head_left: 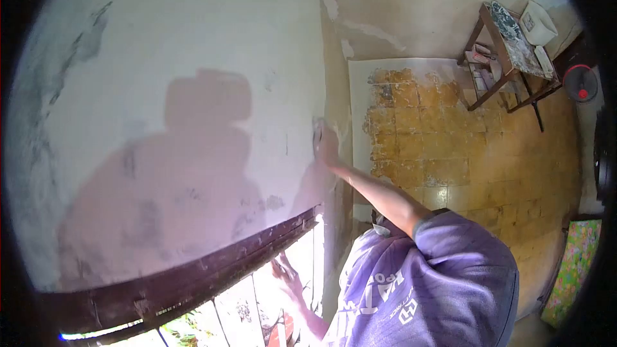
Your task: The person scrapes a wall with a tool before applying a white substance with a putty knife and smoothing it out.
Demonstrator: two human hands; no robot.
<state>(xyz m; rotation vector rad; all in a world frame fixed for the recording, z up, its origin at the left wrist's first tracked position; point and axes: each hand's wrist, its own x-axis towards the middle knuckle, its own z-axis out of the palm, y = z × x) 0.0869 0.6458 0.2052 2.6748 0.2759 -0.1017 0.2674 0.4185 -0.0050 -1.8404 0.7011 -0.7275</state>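
Observation:
My right hand [326, 144] presses against the plastered wall [276, 45] close to its corner, fingers closed around something small and greyish that I cannot make out. Its arm reaches out from a purple shirt [411, 283] with white print. Lower down, in the bright window opening, is my left hand [287, 277], its fingers apart and their tips right at the lower edge of the dark brown window frame [193, 273]. Glare washes out part of that hand. My shadow falls across the patchy grey-white wall.
Thin bars [220, 321] cross the window opening, with greenery outside. A wooden stand [508, 64] holds a white container [538, 24] and items on its lower shelf. Worn yellow-brown floor tiles [450, 148] lie behind me. Flowered fabric [575, 270] is at the right.

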